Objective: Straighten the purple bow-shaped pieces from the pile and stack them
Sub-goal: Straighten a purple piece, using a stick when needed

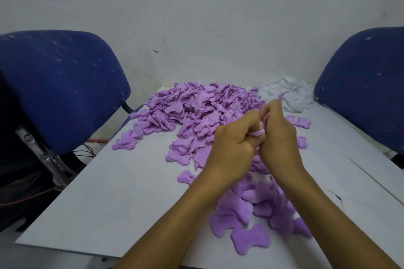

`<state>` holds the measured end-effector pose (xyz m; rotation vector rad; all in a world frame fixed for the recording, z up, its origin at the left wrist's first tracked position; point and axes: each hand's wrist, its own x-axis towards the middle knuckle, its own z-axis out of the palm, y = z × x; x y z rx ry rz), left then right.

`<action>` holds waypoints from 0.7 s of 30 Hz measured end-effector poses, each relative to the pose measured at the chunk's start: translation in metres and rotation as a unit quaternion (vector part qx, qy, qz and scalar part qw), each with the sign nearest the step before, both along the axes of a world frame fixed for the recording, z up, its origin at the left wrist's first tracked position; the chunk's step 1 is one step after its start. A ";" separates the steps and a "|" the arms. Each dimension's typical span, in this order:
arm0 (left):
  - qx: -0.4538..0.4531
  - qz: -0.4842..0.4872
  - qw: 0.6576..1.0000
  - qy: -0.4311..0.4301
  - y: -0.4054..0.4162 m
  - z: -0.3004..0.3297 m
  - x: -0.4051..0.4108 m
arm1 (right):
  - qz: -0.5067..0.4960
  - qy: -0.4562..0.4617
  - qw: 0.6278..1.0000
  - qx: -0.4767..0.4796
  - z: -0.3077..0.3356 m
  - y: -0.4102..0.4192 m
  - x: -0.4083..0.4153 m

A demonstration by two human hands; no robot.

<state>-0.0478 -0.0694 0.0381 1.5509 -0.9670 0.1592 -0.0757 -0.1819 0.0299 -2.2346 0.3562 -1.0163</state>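
A large pile of purple bow-shaped fabric pieces (196,111) covers the far middle of the white table (109,203). My left hand (235,144) and my right hand (278,135) meet above the table, fingers curled, both gripping one crumpled purple piece (260,131) between them; most of it is hidden by the fingers. Below my forearms lies a looser heap of purple pieces (258,207) near the table's front, with one flat bow piece (250,239) at its near edge.
A heap of white fabric pieces (288,94) sits at the far right of the table. Blue chairs stand at the left (59,87) and right (367,85). A few stray purple pieces (300,122) lie right of my hands. Wires run on the floor at left.
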 end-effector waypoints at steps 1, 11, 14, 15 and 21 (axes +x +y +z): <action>0.005 -0.006 1.000 -0.026 -0.003 0.003 -0.002 | -0.001 -0.027 0.999 0.026 0.002 0.001 0.000; 0.016 -0.028 0.996 0.084 0.008 0.004 0.018 | 0.105 -0.050 0.925 0.360 0.005 0.004 -0.012; -0.030 -0.085 0.982 0.169 0.012 0.004 0.024 | 0.157 -0.046 0.914 0.371 0.005 0.015 -0.014; -0.053 -0.084 0.978 0.183 0.014 0.003 0.026 | 0.174 -0.040 0.908 0.379 0.006 0.019 -0.014; -0.069 0.089 0.979 0.169 0.023 0.004 0.040 | 0.323 0.053 0.837 0.439 0.010 0.026 -0.016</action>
